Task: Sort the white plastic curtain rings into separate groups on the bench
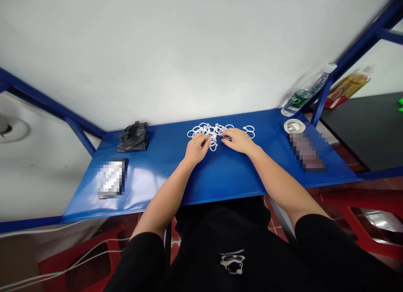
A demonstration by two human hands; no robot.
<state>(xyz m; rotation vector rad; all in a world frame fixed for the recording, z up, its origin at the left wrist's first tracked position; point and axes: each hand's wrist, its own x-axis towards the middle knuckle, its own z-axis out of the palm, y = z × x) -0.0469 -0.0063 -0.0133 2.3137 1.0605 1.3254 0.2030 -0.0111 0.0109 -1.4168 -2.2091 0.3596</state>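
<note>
A loose pile of thin white rings (pixel 203 127), each with a small knob or joint, lies on the blue table near the wall. My left hand (pixel 198 147) is at the near side of the pile, with thumb and forefinger pinched on a white ring whose loop (pixel 213 146) hangs toward me. Just to the right, my right hand (pixel 237 140) reaches in with its forefinger tip close to that ring; a gap shows between its thumb and forefinger. A couple of separate white rings (pixel 249 129) lie beyond my right hand, partly behind it.
A crumpled black plastic bag (pixel 133 136) and a blurred-out flat item (pixel 112 178) lie at left. At right stand a water bottle (pixel 305 92), a coiled white strap (pixel 294 126) and a blurred dark object (pixel 307 152). Blue frame bars (pixel 321 101) flank the table (pixel 226 178).
</note>
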